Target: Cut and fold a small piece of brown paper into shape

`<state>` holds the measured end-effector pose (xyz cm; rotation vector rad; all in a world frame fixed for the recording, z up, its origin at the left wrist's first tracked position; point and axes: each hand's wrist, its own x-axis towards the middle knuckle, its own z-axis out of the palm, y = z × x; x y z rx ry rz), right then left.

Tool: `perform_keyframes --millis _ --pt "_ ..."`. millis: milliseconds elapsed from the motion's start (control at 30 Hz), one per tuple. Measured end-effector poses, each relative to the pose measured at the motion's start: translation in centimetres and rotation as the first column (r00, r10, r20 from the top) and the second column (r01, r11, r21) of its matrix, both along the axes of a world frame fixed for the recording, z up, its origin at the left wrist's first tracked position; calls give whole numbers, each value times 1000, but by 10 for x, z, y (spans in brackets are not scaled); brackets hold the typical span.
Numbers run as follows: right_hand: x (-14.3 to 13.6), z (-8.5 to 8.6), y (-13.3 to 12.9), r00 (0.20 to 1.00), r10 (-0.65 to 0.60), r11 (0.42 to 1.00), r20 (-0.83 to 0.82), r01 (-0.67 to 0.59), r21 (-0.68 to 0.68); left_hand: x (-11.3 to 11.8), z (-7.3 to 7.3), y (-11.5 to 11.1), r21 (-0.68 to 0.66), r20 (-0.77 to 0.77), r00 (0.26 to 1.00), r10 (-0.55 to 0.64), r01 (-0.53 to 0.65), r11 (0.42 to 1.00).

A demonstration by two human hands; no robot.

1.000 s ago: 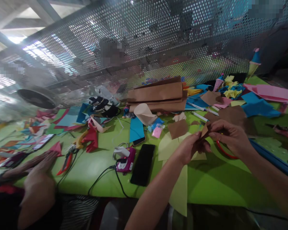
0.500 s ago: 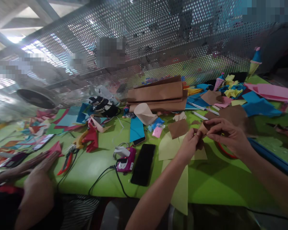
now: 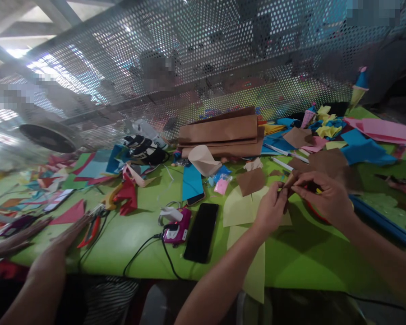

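Note:
Between my two hands is a small piece of brown paper (image 3: 290, 179), bent or rolled at its edge. My left hand (image 3: 273, 204) pinches it from the left, and the fingers of my right hand (image 3: 320, 192) are closed on its right side. Most of the piece is hidden by my fingers. Pale yellow paper (image 3: 242, 207) lies beneath my left hand, with a brown paper square (image 3: 251, 182) on its upper part. Under my right hand a red and yellow round thing (image 3: 311, 211) shows in part.
A black phone (image 3: 201, 232) and a purple power adapter (image 3: 177, 225) with cables lie left of my forearm. Folded brown paper (image 3: 219, 131) stands behind. A blue case (image 3: 382, 221) is at right. Pliers (image 3: 90, 230) lie near a co-worker's hands (image 3: 67, 232) beside a red paper triangle (image 3: 69, 213).
My fingers have shifted on the brown paper, which now looks narrower and more upright. At left, the co-worker's hands have drawn apart and off the red paper, which lies flatter.

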<state>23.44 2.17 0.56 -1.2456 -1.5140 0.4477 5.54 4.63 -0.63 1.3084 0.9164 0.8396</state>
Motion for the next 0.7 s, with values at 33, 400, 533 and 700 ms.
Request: perform_keyframes --millis 33,400,533,700 --pt "0 -2 0 1000 -18 1000 -5 18 -21 0 0 -1 22 -13 1000 -11 12 1000" --pt "5 0 2 979 -191 979 -71 185 -88 -11 11 5 180 -133 990 -50 74 981" --pt "4 8 2 978 -173 983 -113 164 -83 -13 17 8 281 -243 969 -39 109 953" --pt "5 13 1 977 -182 980 -108 171 -102 -15 18 11 249 -324 940 -107 194 949"
